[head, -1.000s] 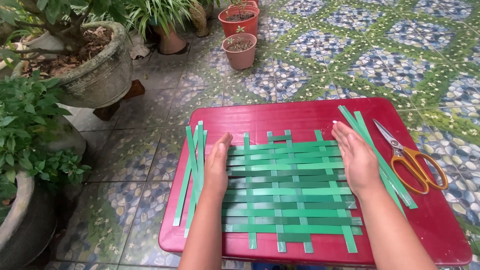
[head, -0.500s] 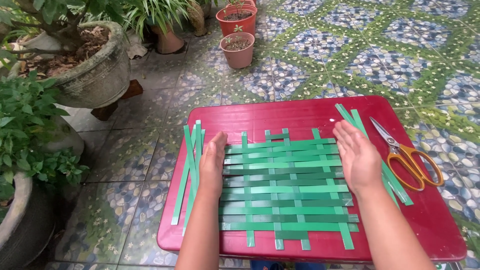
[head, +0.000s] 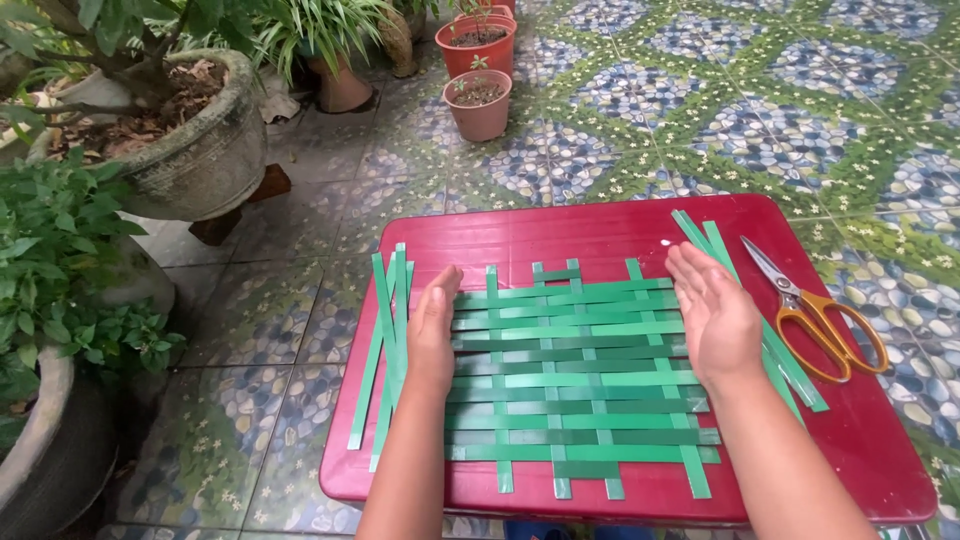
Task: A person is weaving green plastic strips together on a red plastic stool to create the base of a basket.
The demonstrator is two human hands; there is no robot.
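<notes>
A woven mat of green strips point(head: 575, 375) lies flat on a small red table point(head: 600, 235). My left hand point(head: 435, 325) stands on edge against the mat's left side, fingers straight and together. On the mat's right side my right hand point(head: 712, 315) does the same, palm facing inward. Neither hand holds anything. Loose green strips point(head: 385, 340) lie in a bundle left of my left hand. More loose strips point(head: 765, 325) run diagonally under and beside my right hand.
Orange-handled scissors point(head: 820, 315) lie open on the table's right part. Two terracotta pots point(head: 478, 100) stand on the patterned tile floor point(head: 760, 120) beyond the table. A large stone planter point(head: 190, 150) and leafy plants point(head: 60, 260) fill the left side.
Both hands have shifted slightly inward against the mat's two sides, and the strips look pushed closer together. The camera view has shifted a little.
</notes>
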